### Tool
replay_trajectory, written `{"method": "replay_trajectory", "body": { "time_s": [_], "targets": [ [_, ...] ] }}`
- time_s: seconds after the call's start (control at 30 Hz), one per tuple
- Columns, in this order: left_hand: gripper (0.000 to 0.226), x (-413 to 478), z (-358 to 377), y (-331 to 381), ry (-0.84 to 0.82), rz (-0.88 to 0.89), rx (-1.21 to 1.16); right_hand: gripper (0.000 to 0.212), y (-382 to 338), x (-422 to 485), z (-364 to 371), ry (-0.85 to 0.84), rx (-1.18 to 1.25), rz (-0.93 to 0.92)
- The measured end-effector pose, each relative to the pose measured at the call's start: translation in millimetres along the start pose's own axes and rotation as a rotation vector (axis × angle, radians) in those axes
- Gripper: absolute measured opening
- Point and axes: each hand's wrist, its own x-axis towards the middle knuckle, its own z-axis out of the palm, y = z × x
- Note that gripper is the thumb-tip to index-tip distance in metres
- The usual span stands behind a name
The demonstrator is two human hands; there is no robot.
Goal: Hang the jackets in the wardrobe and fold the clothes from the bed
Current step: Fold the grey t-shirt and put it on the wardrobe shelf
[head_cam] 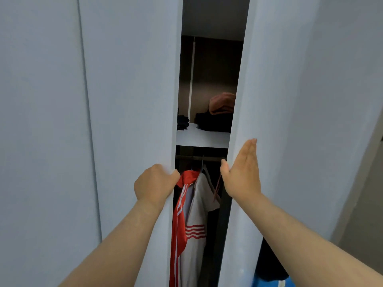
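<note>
wardrobe [132, 100] ajar | rail: red-white jacket [180, 220] | shelf [202, 137]: dark clothes [213, 122]

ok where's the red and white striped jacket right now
Head view: the red and white striped jacket hangs from the dark rail in the gap between the pale wardrobe doors, beneath the white shelf, right of the left hand.
</note>
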Motion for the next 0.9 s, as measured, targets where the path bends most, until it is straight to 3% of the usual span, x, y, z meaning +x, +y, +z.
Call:
{"method": "replay_trajectory", "body": {
  "time_s": [0.47,0.57,0.63,0.77,0.9],
  "targets": [
    [0.054,16,33,3,0.024,0.072,0.146,0.099,5,37,45,-0.021,0.047,-0.169],
    [0.059,25,38,-14,0.136,0.215,0.16,0.1,20,44,45,-0.041,0.006,-0.281],
    [0.08,37,36,-26,0.169,0.343,0.129,0.095,34,51,45,-0.025,-0.04,-0.39],
    [0.102,74,20,-42,0.059,0.615,0.283,0.089,66,76,39,0.02,-0.225,-0.56],
    [0.095,100,16,-41,-0.002,0.632,0.391,0.101,79,95,40,0.064,-0.419,-0.606]
  ]
}}
